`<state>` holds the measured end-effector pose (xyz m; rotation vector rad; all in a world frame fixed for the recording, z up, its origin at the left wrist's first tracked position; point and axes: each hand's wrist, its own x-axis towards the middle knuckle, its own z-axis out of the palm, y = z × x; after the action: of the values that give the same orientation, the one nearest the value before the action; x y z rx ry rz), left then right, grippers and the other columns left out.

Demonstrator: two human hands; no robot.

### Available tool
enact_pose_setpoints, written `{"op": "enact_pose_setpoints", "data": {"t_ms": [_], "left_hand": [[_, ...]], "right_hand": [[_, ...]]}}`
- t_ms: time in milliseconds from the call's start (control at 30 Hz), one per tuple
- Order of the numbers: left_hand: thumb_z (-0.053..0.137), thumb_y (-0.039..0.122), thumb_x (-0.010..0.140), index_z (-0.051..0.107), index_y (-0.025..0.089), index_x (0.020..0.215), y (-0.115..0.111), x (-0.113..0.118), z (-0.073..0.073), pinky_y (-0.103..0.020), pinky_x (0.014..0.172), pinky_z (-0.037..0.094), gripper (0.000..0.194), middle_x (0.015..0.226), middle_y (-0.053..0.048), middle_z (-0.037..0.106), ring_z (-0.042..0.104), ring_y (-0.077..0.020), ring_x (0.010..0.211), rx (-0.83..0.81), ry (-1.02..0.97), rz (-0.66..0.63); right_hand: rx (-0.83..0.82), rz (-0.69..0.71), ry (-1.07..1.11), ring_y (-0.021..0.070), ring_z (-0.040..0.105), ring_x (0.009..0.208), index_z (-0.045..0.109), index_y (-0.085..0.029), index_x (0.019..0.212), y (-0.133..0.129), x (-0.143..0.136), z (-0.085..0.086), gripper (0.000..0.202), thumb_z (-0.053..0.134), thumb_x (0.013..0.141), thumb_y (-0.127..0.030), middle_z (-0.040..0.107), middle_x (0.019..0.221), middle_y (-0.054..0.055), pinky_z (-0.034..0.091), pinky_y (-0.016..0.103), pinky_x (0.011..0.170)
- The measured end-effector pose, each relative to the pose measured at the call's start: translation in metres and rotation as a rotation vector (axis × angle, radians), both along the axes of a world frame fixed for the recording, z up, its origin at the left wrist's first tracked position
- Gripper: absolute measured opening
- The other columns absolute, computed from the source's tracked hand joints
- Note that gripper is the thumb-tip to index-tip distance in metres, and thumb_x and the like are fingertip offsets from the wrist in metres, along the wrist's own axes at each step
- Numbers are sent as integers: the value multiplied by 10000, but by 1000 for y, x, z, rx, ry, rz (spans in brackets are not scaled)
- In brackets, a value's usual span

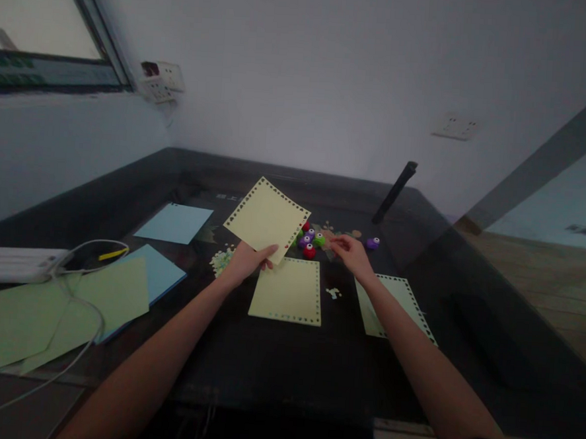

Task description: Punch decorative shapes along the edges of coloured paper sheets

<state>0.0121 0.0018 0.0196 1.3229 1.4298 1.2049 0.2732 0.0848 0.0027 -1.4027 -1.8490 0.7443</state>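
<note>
Above the table, my left hand [251, 262] pinches the lower corner of a tilted yellow sheet [268, 218] whose edges are punched with small holes. My right hand [351, 253] is beside the small punches, its thumb and fingertips pressed together; whatever they hold, if anything, is too small to make out. Between the hands sits a cluster of red, purple and green punches [307, 240]. A second yellow sheet with punched edges [288, 291] lies flat below my left hand. Another punched sheet [391, 305] is partly covered by my right forearm.
Paper bits [221, 260] are piled left of my left hand, with a few scraps [334, 293] near the centre. Blue sheet [175, 223], green sheets [110, 294], white power strip [17, 265] with cable at left. Purple punch [372, 243] and black upright object [394, 194] at right.
</note>
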Motion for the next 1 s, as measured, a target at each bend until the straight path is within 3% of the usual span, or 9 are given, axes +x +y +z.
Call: {"op": "enact_pose_setpoints", "data": {"t_ms": [167,367,533,767,900,1000], "left_hand": [[615,244,772,594,107,719,-2,1,4,-210,412,407,149,477,-3,596,489,-90,371,-8,-1,-19],[597,202,789,609,102,731,-4,4,8,-223,446,457,116,489,-8,613,550,-112,403,-60,-24,-23],[609,208,783,608,89,764,-5,7,6,-226,451,471,121,513,-24,629,568,-119,415,-75,-49,-39],[627,197,771,604,84,844,-6,12,6,-233,467,499,137,666,-66,688,610,-127,463,-113,-109,-21],[652,201,753,605,85,902,-11,19,5,-236,494,521,195,834,-109,718,634,-126,497,-165,-195,-28],[665,206,741,618,80,922,-19,30,3,-246,518,534,226,852,-125,720,644,-135,513,-207,-235,-65]], "right_hand": [[55,-44,-202,173,596,746,652,-156,1011,19,-19,-9,271,623,750,-221,651,851,60,453,300,707],[90,-78,-481,232,583,956,642,-211,1120,20,-34,-6,344,632,793,-317,580,1112,115,438,331,802],[70,-85,-506,238,578,998,651,-210,1092,17,-37,-1,297,609,819,-317,575,1134,120,440,330,814],[-21,-35,-202,190,618,813,635,-156,1025,14,-24,2,258,636,777,-230,654,942,87,474,333,742],[-226,149,188,149,616,640,583,-171,971,-19,-3,13,230,622,779,-292,651,843,55,480,278,546],[-334,194,401,139,622,627,583,-196,934,-56,14,22,263,694,717,-294,628,809,28,486,263,524]]}}
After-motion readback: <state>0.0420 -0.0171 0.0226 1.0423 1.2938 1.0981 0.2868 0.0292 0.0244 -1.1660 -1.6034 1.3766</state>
